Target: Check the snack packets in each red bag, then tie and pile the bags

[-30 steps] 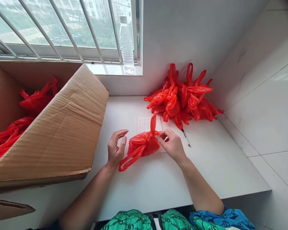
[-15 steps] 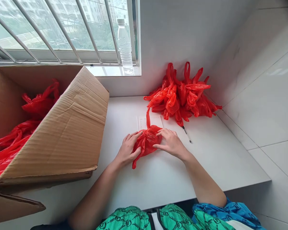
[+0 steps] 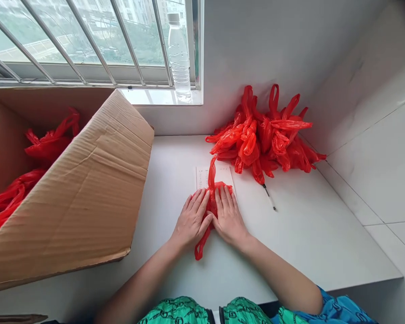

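A red plastic bag [image 3: 212,180] lies on the white table in front of me, one handle loop pointing to the wall and another toward me. My left hand [image 3: 193,217] rests flat on its left side, fingers stretched out. On its right side my right hand [image 3: 228,215] presses down the same way, palm down. The two thumbs nearly meet over the bag's middle, and most of the bag is hidden beneath the hands. A sheet of paper with writing [image 3: 203,174] lies partly under the bag's far end.
A pile of knotted red plastic bags [image 3: 263,135] lies against the wall, with a pen refill [image 3: 269,198] in front. An open cardboard box [image 3: 97,193] with red bags [image 3: 50,146] inside stands at the left. A water bottle [image 3: 179,63] stands on the windowsill by the barred window.
Both hands have moved from the sides of the puffed bag onto its top and lie flat. The bag looks flatter. The camera view has shifted slightly.
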The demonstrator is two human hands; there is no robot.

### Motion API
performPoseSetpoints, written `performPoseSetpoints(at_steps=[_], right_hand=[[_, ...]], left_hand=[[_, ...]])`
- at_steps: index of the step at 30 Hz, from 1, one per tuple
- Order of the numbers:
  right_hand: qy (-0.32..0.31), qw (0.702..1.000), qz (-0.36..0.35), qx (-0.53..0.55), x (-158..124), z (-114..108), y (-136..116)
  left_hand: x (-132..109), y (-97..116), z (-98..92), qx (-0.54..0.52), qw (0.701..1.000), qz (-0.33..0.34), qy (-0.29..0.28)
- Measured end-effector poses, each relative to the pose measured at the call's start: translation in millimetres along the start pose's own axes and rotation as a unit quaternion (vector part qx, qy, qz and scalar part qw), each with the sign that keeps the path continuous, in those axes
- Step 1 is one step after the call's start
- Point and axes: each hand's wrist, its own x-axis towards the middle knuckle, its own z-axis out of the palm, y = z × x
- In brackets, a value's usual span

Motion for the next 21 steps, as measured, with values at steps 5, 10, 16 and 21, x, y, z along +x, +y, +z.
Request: performPoseSetpoints(at_steps=[5, 10, 16, 21], right_hand=[[0.002, 1.000, -0.005, -0.014, -0.3, 1.1, -2.4], [-0.003, 1.000, -0.003, -0.013, -0.1, 1.0, -1.1], [-0.012, 1.000, 0.000, -0.015, -0.5, -1.0, -1.7], [-0.011, 1.000, 0.001, -0.021, -0.7, -0.9, -3.1]], left_hand=[[-2.2, -0.5, 2.4, 0.029, 1.000, -0.002, 0.003], [-0.8, 1.1, 2.3, 0.018, 1.000, -0.004, 0.010], [-1.1, 3.1, 1.2, 0.002, 1.000, -0.010, 0.008], [-1.3, 3.1, 1.3, 0.001, 1.000, -0.012, 0.010]])
